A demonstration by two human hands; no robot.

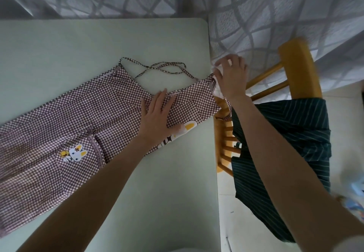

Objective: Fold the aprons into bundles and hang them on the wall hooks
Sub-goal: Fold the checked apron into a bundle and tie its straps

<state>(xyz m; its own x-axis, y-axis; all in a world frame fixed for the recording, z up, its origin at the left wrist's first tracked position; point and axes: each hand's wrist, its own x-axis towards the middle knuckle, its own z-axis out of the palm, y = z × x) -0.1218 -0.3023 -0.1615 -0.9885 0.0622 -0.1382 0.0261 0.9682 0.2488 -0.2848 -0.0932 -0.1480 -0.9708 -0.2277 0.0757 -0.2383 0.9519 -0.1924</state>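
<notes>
A brown-and-white checked apron [65, 125] with a rabbit patch lies spread across the pale green table [149, 192], its thin neck straps [157, 67] looped toward the far edge. My left hand [155, 114] presses flat on the apron's upper part, fingers apart. At the table's right edge my right hand [230, 76] pinches the apron's corner, which is lifted slightly off the table. A second, dark green striped apron [285, 133] hangs over the wooden chair.
A yellow wooden chair [295, 62] stands right of the table. A white curtain [275, 15] with a lattice pattern hangs behind the table and chair. The floor at the right is pale tile, with a blue object [357, 188] at the frame's edge.
</notes>
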